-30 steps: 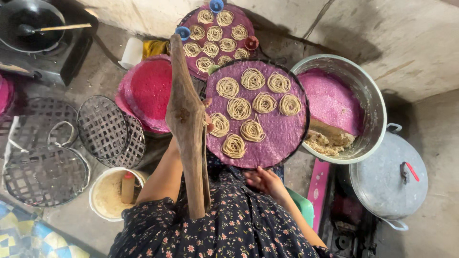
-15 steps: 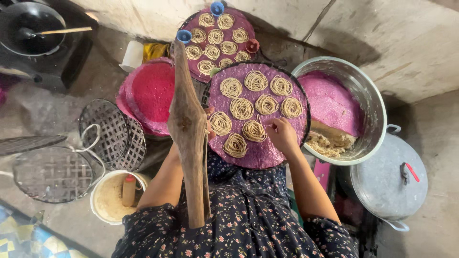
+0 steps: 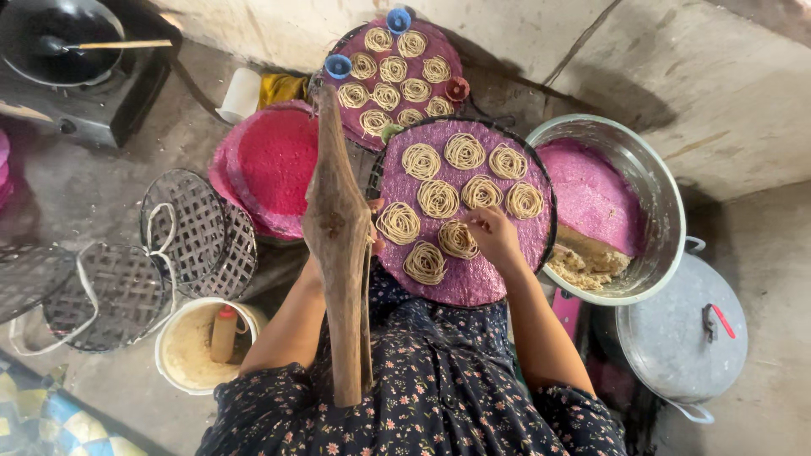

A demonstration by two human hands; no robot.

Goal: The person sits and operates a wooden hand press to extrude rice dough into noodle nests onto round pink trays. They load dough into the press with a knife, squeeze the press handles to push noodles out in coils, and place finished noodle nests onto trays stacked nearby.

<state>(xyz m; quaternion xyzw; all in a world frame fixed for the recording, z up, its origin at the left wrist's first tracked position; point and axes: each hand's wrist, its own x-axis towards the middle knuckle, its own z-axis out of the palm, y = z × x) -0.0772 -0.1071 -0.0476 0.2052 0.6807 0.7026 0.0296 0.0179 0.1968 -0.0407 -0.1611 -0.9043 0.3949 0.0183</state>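
Noodles: my right hand (image 3: 492, 235) pinches a coil (image 3: 457, 239) on the purple tray (image 3: 473, 283), among eight. My left hand (image 3: 372, 232) (mostly hidden) grips the wooden press (image 3: 338, 228). A rough tug could unravel it.

Your view is lit by soft, even daylight, brightest on the concrete wall (image 3: 726, 93) at upper right. Faint shadows fall right of the steel basin (image 3: 667, 211). Upper left corner stays dim. Focus is sharp at centre; wide-angle bending shows at the edges.
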